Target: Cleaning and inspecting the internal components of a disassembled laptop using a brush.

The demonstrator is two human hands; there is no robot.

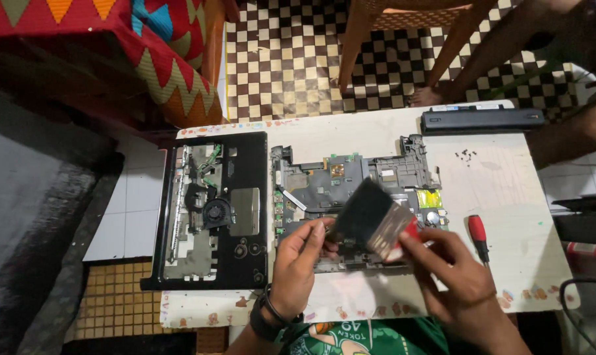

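Note:
A bare laptop motherboard (350,181) in its frame lies in the middle of a white table (502,177). My right hand (452,263) grips a flat paintbrush (370,220) by its red handle, the black bristles spread over the board's near centre. My left hand (298,266) rests on the board's near left edge, fingers curled against it, beside the bristles. A dark band circles that wrist.
A black laptop base shell (212,210) with a round fan lies left of the board. A red-handled screwdriver (477,235) and several small screws (465,155) lie to the right. A long black battery (482,119) sits at the far edge. Chair legs stand beyond on checkered floor.

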